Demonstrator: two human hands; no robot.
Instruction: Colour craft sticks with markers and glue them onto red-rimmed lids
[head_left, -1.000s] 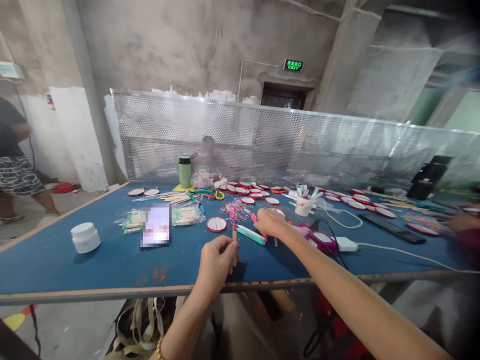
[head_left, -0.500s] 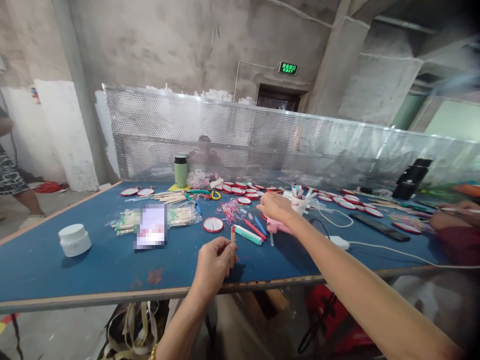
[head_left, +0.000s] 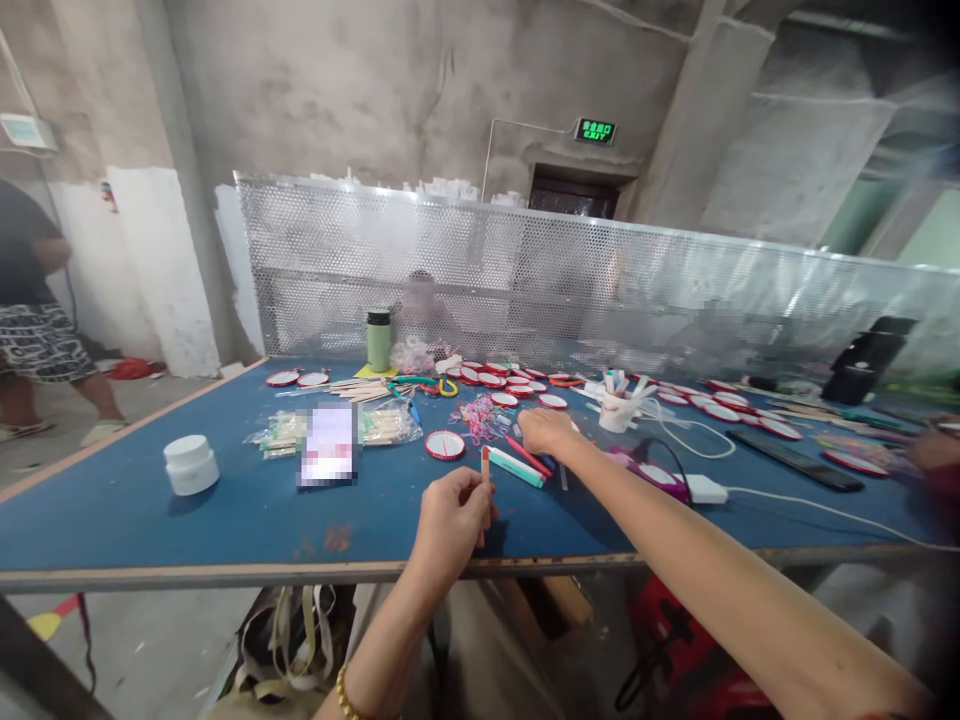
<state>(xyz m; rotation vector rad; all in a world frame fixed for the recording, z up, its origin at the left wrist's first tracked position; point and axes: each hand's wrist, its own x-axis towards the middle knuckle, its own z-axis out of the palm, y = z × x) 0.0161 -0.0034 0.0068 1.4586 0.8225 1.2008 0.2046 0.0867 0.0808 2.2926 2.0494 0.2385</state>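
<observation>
My left hand (head_left: 452, 515) is closed near the table's front edge, pinching an upright flat wooden stick (head_left: 485, 466) with a reddish tip. My right hand (head_left: 546, 432) reaches over the table with its fingers bent downward; the fingertips are hidden, so any hold cannot be made out. Just beside it lie a red pen (head_left: 527, 457) and a white-and-teal marker (head_left: 514, 466). A small red-rimmed white disc (head_left: 445, 445) rests to the left of these. Behind it is a heap of thin colourful strings or beads (head_left: 480, 418).
Several red-rimmed discs (head_left: 491, 380) lie at the back. A cup of pens (head_left: 619, 410), white cable, dark phone (head_left: 795, 458) and purple-edged item (head_left: 660, 478) are on the right. A white jar (head_left: 190, 466), bagged sticks (head_left: 390, 425) and green bottle (head_left: 379, 342) stand or lie left.
The view has turned slightly left. My right hand has moved left and nearer, from beside the pen cup to the markers; a pink thing under it is out of sight. My left hand keeps the stick.
</observation>
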